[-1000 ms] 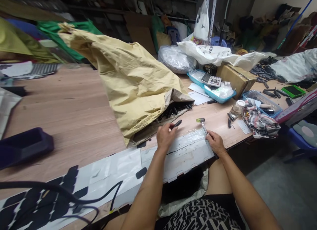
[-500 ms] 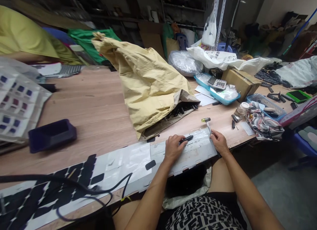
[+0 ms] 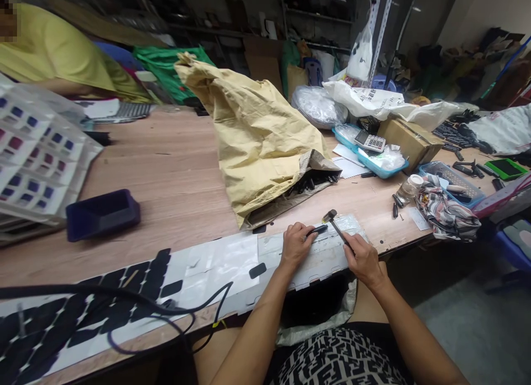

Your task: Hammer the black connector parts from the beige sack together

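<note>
My left hand [image 3: 295, 244] is closed on a small black oblong piece [image 3: 317, 229] and presses it down on a long white sheet [image 3: 215, 263] along the table's front edge. My right hand [image 3: 362, 258] grips the handle of a small hammer [image 3: 334, 223]. The hammer's head hovers just above the tip of the black piece. Behind my hands a crumpled tan paper sack [image 3: 257, 136] lies open on its side, with several black pieces [image 3: 311, 181] spilling from its mouth.
A dark blue tray [image 3: 102, 213] sits at the left. Black cables [image 3: 124, 307] cross the sheet's black-patterned left end. A calculator [image 3: 370, 141] in a blue tray, a cardboard box [image 3: 409, 139], a jar [image 3: 410, 187] and patterned cloth [image 3: 448, 211] crowd the right. A person in yellow [image 3: 53, 53] works at far left.
My left hand brought the black piece down from the air onto the white sheet. My right hand swung the hammer leftward, so its head is now over the piece. The view turned left.
</note>
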Demonstrator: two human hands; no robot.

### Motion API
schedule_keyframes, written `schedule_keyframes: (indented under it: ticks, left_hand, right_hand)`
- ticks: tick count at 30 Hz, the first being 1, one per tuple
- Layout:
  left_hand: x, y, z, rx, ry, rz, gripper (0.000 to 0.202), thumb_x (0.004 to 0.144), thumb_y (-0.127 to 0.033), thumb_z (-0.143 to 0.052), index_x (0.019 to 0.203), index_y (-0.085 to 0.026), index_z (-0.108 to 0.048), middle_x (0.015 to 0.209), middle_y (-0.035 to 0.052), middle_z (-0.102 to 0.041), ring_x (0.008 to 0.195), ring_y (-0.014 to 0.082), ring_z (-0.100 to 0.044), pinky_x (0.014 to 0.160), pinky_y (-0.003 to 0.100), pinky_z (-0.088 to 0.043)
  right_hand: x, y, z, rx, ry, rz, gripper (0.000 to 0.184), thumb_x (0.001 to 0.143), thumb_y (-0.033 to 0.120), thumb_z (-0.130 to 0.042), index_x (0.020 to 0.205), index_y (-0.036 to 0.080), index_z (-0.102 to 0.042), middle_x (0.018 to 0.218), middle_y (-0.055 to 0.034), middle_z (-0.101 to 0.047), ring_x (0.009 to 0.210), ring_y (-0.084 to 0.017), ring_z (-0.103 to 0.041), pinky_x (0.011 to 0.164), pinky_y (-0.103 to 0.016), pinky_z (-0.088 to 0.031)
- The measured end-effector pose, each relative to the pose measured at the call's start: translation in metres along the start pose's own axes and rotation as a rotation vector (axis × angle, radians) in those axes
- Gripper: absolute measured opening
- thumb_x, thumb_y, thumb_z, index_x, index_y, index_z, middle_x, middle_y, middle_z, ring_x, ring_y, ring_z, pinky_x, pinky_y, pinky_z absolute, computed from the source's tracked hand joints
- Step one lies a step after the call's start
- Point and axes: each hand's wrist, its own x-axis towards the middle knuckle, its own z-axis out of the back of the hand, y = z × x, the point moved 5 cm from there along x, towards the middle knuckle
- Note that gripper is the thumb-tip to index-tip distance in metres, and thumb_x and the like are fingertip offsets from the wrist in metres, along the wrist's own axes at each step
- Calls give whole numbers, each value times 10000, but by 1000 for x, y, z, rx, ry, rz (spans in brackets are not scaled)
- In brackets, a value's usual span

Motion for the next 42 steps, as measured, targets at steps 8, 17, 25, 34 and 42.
schedule_keyframes:
  ticks: [8,17,25,34,42]
  left_hand:
    - [1,0,1,-6,11,12,167,855,-308,-663,989,-281,-760,891,37,-647,917,234,-554,866,378,-418]
    - [1,-3,4,-14,20,19,180,831,-289,-676,995,-279,-749,909,36,-655,925,235,-557,868,381,-423]
    - [1,-1,2,-7,37,21,162,848,-330,-655,969,-283,-750,896,45,-660,934,256,-555,861,399,-414]
    - [-11,-13,18,-165,111,-59,155,850,-352,-650,918,-256,-752,901,39,-664,924,230,-561,886,397,-424]
    - [-90,-43,36,-189,310,-250,111,827,-359,-699,870,-263,-736,1021,59,-654,1036,259,-551,933,424,-436]
  right_hand:
    - [3,11,0,-42,63,-16,425,950,212,-467,1344,266,-617,1009,-71,-689,894,-215,-660,761,-272,-517]
    - [-1,19,-7,17,108,-2,424,937,199,-489,1330,280,-626,1001,-65,-689,862,-199,-662,757,-255,-522]
    - [36,-44,-6,221,-92,-215,392,896,276,-501,1237,221,-687,1072,-85,-714,993,-241,-657,916,-357,-517]
    - [45,-79,-15,418,-46,-445,409,853,372,-522,1166,213,-731,806,6,-700,720,-174,-619,718,-284,-497]
    - [44,-77,-16,426,-66,-448,398,850,362,-523,1157,225,-737,826,5,-716,722,-170,-622,723,-273,-490]
